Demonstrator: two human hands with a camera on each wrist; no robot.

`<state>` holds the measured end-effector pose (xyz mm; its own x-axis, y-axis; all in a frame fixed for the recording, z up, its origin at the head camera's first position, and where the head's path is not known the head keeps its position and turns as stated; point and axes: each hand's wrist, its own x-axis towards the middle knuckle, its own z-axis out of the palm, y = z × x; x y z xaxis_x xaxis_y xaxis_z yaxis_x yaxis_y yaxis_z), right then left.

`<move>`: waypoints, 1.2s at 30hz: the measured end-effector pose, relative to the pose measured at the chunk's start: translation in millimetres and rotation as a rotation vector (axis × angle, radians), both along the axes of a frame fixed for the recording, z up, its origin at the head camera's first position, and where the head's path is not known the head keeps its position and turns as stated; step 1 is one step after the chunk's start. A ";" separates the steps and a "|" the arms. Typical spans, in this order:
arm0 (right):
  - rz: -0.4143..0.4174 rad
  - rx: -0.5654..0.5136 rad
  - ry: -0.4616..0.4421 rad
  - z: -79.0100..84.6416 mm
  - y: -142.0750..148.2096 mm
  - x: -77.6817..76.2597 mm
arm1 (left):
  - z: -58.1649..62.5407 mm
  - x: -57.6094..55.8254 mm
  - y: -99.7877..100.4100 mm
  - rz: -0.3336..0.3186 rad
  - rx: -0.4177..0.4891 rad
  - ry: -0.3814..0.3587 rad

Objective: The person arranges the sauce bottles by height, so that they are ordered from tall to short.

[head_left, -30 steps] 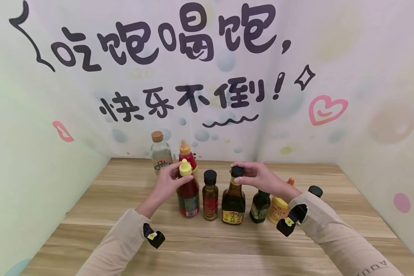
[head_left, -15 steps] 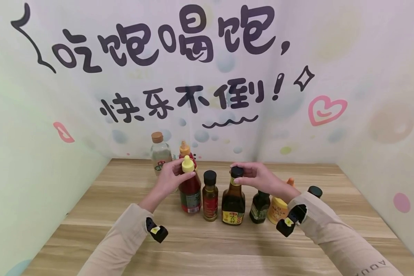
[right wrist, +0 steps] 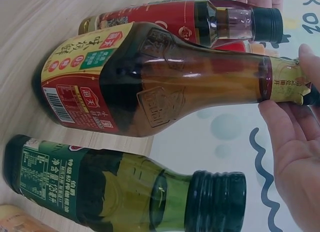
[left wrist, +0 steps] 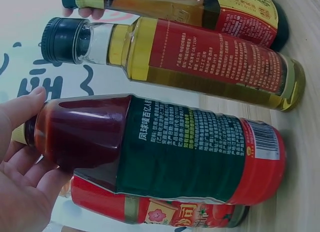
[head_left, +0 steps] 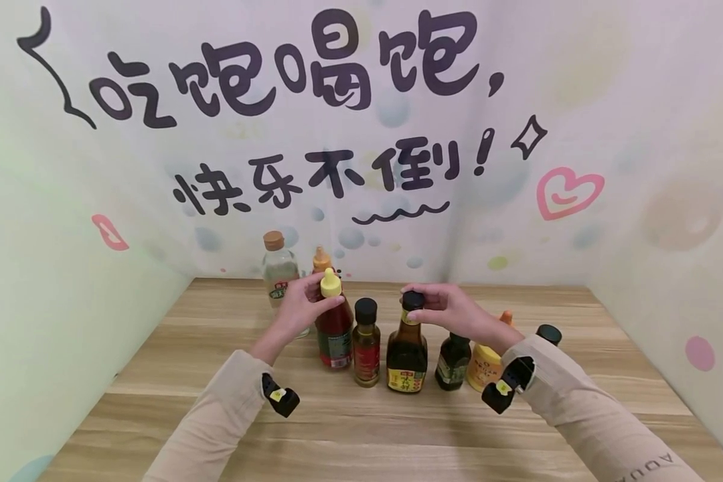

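Observation:
Thumb and fingers of my left hand grip the neck of a dark red sauce bottle with a yellow nozzle cap. The bottle is upright; whether its base touches the table is hard to tell. In the left wrist view its green label faces the camera. My right hand holds a soy sauce bottle by the neck, just under its black cap. That bottle stands upright on the table. Between the two held bottles is a slim oil bottle with a red label, touched by neither hand.
Behind the left hand stand a clear bottle with a brown cap and a ketchup bottle, partly hidden. To the right are a small green oil bottle, a yellow bottle and a black-capped one, mostly behind the sleeve.
My left hand has shifted the red sauce bottle slightly right and away from me, closer to the slim oil bottle and in front of the ketchup. The right hand stays at the soy sauce neck.

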<state>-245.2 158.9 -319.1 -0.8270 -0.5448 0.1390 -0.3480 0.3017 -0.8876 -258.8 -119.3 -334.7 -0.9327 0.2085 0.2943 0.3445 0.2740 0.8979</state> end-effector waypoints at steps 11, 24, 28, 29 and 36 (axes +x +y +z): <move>0.000 0.007 0.007 -1.5 -0.5 1.4 | -2.7 -8.4 4.7 -0.042 0.009 0.031; 0.004 -0.006 0.021 -0.5 -1.5 2.5 | 5.4 -17.3 17.0 -0.036 -0.073 0.001; 0.012 -0.004 0.026 0.3 -1.9 1.9 | 10.0 -20.0 22.1 -0.057 -0.110 0.029; 0.014 -0.002 0.030 0.4 -1.9 1.5 | 11.2 -20.7 23.6 -0.060 -0.117 0.032; 0.007 0.011 0.035 0.7 -0.4 -1.0 | 12.9 -26.7 38.6 -0.086 -0.144 0.078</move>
<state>-246.3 158.4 -318.4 -0.8176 -0.5525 0.1621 -0.3813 0.3086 -0.8714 -285.5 -80.7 -321.8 -0.8854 0.3313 0.3260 0.4389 0.3647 0.8212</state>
